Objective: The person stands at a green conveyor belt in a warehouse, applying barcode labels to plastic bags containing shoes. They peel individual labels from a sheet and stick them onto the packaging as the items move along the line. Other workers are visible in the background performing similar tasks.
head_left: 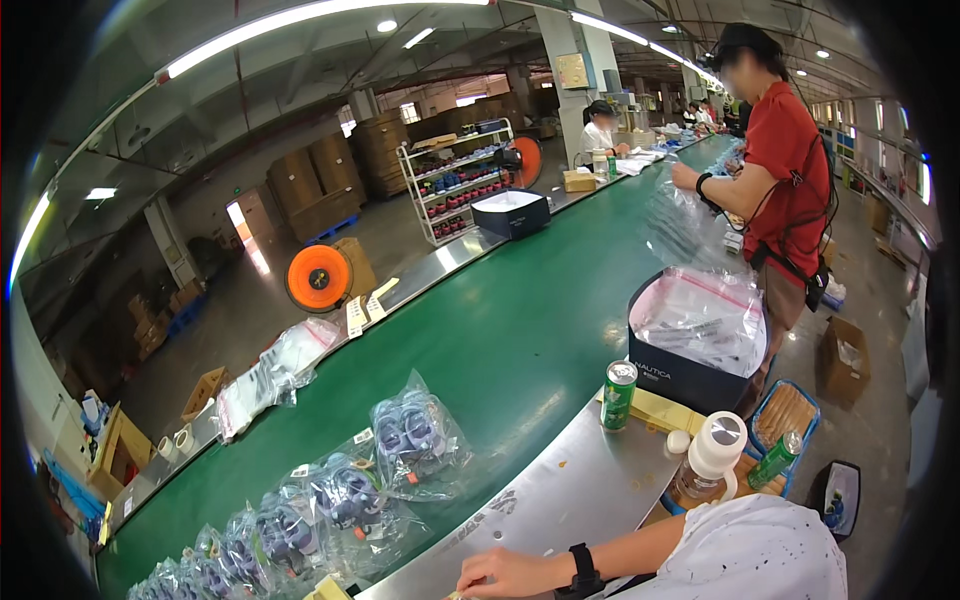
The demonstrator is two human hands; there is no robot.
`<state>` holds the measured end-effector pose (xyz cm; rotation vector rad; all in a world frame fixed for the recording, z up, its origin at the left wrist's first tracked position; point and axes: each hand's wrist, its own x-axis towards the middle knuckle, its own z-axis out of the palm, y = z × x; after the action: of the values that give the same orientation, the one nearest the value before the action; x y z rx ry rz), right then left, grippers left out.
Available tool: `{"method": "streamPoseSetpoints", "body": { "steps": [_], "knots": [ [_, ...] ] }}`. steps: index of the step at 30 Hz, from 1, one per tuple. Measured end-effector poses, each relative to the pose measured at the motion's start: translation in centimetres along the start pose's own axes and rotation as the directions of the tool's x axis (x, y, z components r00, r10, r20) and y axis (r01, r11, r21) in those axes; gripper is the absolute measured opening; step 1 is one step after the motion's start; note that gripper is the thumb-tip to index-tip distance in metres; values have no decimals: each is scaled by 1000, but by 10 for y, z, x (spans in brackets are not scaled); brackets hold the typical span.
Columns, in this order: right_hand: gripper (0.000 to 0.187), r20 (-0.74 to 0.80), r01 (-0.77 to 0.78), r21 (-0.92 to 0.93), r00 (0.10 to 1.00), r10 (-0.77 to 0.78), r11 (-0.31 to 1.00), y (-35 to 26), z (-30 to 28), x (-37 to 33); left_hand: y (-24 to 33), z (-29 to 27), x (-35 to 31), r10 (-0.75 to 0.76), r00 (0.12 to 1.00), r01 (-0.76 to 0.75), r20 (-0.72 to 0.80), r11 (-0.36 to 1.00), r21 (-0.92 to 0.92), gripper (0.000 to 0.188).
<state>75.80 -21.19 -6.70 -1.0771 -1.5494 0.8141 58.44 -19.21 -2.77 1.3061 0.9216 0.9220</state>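
Open belt [530, 330] left of the can [618, 400] on the bench [540, 470], bagged shoes [346, 492] blocking farther left, box [688, 378] behind it, bottle [716, 447] to its right

Across the long bench with a green top [545, 300], I see a round orange fan with a black centre [297, 278] and, further, a white metal rack [418, 200] with shoes on its shelves. To my right, a green metal can with a silver top [618, 402] stands near a clear bottle with a white cap [718, 440]. Beyond them is a dark blue box with rounded corners [690, 385], filled with transparent plastic bags [700, 312]. Beside it stands a person in a red shirt [790, 140].
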Motion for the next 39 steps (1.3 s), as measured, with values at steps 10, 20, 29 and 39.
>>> {"method": "streamPoseSetpoints", "body": {
  "steps": [10,20,29,39],
  "knots": [
    [18,-1,233,-327,969,-247,916,4,11,-11,-11,-5,-2,-3,996,14,-91,992,122,16],
    [17,-137,136,-256,975,-175,957,-3,9,-16,-23,-6,4,-47,998,55,-47,977,208,17],
    [9,-97,178,-325,971,-220,929,12,17,-2,-53,-17,11,-48,991,63,-121,990,123,36],
    [7,-117,199,-271,964,-238,942,12,19,17,-37,-12,24,-193,981,189,-34,978,-92,47]
  ]
}}
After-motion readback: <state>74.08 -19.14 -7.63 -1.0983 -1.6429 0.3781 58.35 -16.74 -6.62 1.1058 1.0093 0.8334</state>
